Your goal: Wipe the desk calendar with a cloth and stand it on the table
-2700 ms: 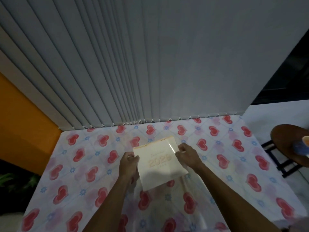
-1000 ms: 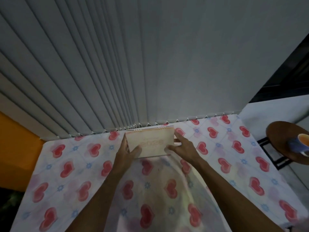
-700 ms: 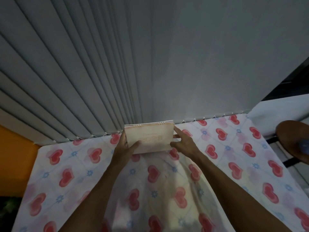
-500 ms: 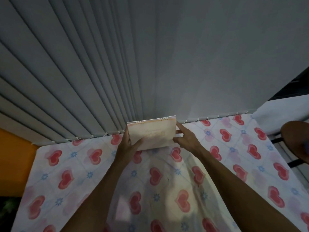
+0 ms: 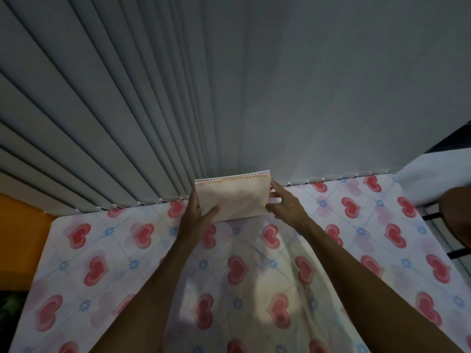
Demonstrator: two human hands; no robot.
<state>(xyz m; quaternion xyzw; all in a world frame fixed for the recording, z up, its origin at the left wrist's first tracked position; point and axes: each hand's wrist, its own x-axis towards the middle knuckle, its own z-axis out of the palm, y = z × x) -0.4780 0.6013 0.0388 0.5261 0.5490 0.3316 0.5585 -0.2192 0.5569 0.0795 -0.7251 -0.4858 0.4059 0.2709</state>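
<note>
Left hand (image 5: 197, 216) grasping the left edge of the desk calendar (image 5: 233, 197), thumb across its front; right hand (image 5: 285, 207) released, fingers spread, fingertips just touching the right edge. Calendar upright at the far side of the table (image 5: 102, 250), spiral binding on top, close before the grey vertical blinds (image 5: 178, 98), foot on the heart-print tablecloth (image 5: 356, 225). Standing step apparently in hand, no cloth in view; next, probably, easing both hands off gently so as not to tip it.
</note>
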